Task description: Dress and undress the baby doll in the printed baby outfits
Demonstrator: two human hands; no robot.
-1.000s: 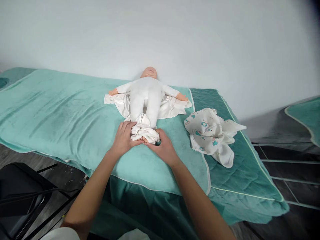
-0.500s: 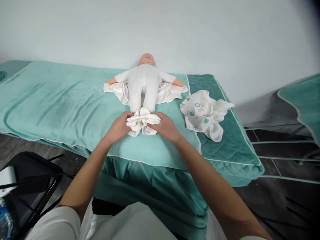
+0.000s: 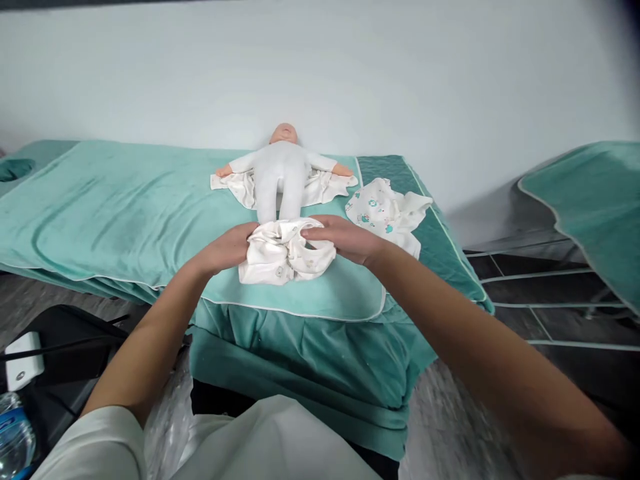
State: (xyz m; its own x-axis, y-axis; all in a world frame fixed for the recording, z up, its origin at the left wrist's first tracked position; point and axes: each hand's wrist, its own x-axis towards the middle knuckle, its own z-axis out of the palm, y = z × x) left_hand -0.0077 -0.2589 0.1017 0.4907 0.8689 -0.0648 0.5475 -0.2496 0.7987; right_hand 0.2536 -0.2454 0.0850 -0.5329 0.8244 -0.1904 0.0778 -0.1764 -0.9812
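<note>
"So the white garment [image 3: 267, 259] has spread out since half a second ago?"

"Yes. It was bunched in tighter folds by the feet of the doll [image 3: 283, 163]; now it hangs wider between my hands, with an opening showing at its right end."

"How are your fingers set?"

"My left hand [image 3: 229, 250] grips one end, fingertips hidden by the cloth. My right hand [image 3: 347, 239] pinches the other, thumb lying over the rim of the opening. The remaining fingers are behind, and I cannot tell how they curl."

"Why one hand at each end?"

"I'd say it keeps the cloth drawn sideways, so that the loop stays open."

"And where is it?"

"In front of the doll's lower legs, over the near part of the light green cover [image 3: 125, 207]. It hides the feet, so whether any cloth is around them I cannot tell."

"Why is the doll turned like that?"

"On its back, legs towards me: probably for easy reach. Its arms lie over an opened white cloth [image 3: 325, 189]. The printed cloth [image 3: 375, 208] sits crumpled to my right, likely so it's out of my way."
</note>
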